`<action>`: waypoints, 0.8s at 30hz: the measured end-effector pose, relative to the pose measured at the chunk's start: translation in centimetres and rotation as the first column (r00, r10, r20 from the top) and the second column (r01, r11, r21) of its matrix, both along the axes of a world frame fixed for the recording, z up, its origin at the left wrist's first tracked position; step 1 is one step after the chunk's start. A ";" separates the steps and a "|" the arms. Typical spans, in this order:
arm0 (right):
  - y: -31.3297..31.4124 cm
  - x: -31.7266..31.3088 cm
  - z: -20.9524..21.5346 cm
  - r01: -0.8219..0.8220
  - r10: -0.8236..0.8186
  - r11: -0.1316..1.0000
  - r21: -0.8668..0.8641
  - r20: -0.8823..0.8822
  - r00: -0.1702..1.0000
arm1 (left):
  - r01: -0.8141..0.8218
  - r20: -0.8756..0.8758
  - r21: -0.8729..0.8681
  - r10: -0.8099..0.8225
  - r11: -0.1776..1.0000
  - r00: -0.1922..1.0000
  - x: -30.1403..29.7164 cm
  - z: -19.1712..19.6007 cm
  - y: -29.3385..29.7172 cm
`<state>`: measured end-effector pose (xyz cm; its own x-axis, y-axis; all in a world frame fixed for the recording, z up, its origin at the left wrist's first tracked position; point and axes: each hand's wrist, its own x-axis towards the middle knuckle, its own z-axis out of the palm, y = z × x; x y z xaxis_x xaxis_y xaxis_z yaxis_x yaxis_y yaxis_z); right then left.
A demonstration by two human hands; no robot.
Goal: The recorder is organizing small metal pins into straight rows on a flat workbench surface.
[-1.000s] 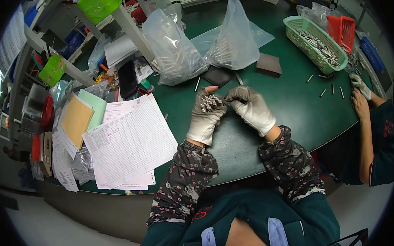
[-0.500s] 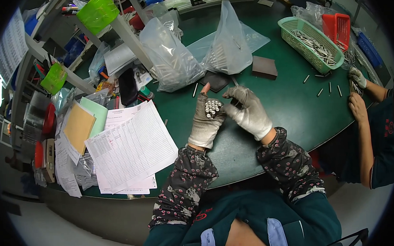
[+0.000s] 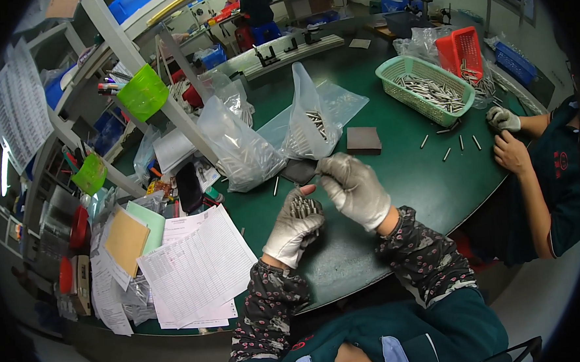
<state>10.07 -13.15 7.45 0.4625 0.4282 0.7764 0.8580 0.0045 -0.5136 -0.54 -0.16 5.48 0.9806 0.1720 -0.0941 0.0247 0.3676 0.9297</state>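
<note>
Head view. Left hand (image 3: 295,228), gloved, clenched around a bundle of small metal pins (image 3: 304,207), pin ends standing up out of the fist. Right hand (image 3: 354,189), gloved, just beside the left and slightly beyond it, fingers curled above the bundle; whether they pinch a pin cannot be told. Beyond both hands: dark flat pad (image 3: 298,171), brown block (image 3: 363,140), clear bags of pins (image 3: 308,123). Left of the left hand: printed sheets (image 3: 199,264). Far right: green basket (image 3: 423,90); a co-worker's hands (image 3: 507,137).

grey gloves (image 3: 353,191), green table (image 3: 401,175)
</note>
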 end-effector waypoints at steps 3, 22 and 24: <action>-1.5 3.4 3.7 0.233 -0.194 0.967 -0.108 0.290 0.937 | -0.043 0.070 0.102 0.036 0.994 0.997 0.1 4.2 -0.2; -3.9 13.1 5.6 0.424 -0.095 0.827 -0.369 0.652 0.752 | 0.483 -0.533 0.818 -0.096 -0.312 0.841 19.2 12.5 2.4; -3.1 12.9 6.4 0.417 -0.064 0.825 -0.381 0.670 0.739 | 0.547 -0.632 0.738 -0.120 -0.395 0.766 19.8 11.4 3.4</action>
<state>22.95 -16.22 13.87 0.1097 0.7595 0.6412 0.9080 -0.3391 0.2462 19.31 3.26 16.88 0.8769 -0.1002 -0.4700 -0.0948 -0.9949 0.0352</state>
